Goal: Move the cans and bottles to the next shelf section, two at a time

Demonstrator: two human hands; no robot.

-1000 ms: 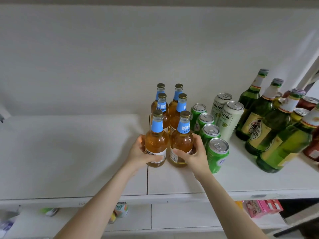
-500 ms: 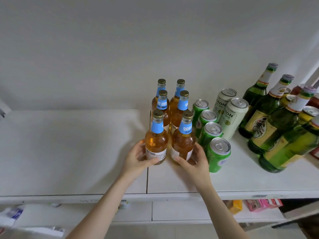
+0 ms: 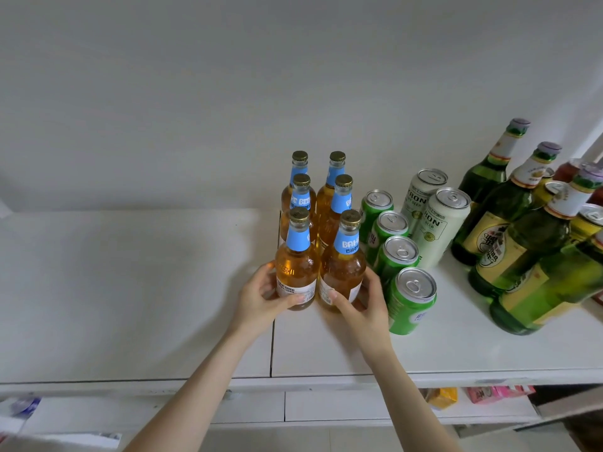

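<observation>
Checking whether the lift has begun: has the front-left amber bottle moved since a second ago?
No: front-left amber bottle remains just right of the shelf seam, left hand gripping it.

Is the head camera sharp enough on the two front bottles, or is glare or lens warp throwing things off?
Head view: the left front amber bottle in the left hand and the right front amber bottle in the right hand are sharp, without strong glare. Soft light casts a faint shadow on the shelf. The green glass bottles lean outward, likely from wide-angle warp.
</observation>
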